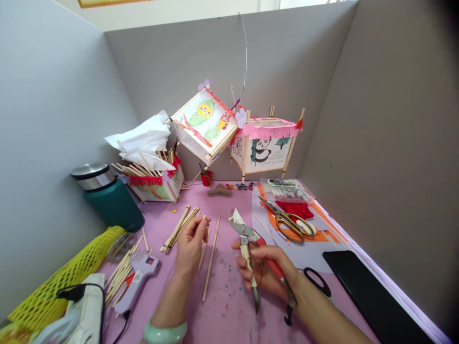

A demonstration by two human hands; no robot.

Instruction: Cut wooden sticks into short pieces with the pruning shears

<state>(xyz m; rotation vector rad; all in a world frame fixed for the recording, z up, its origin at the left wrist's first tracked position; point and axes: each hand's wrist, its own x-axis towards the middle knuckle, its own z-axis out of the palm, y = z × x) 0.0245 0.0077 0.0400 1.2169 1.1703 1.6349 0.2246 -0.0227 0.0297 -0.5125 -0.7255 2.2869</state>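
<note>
Room: a pale wall (186, 14) shows above the grey back panel (294, 62), and two more, the left panel (53, 95) and the right panel (398, 124), box in the table (229, 315).
Surface: pinkish purple, speckled with dark and blue marks near the middle.
Left hand: here it is over the middle, thumb and finger pinched on a small pale piece (204, 218), too small to name.
Right hand (268, 270): wrapped round the pruning shears (244, 230), blades pointing to the back edge, handles spread, one red, one cream.
Loose sticks (211, 258): lying between the two hands, with stick bundles (179, 229) just left of them.
Left side: teal bottle (113, 200) leaning, yellow netting (64, 282) along the edge, lilac glue gun (138, 282) beside more sticks (120, 272).
Back left corner: a decorated box (154, 188) packed with sticks and white paper (143, 138).
Back edge: up goes a tilted frame lantern (208, 119), a panda lantern (267, 153) beside it, thin wire (245, 52) above; below, a red pot (206, 178) and brown hair clip (220, 192).
Right side: brass-handled scissors (289, 224) over orange paper (324, 235), clear case (287, 189) behind, black slab (373, 291) along the edge.
</note>
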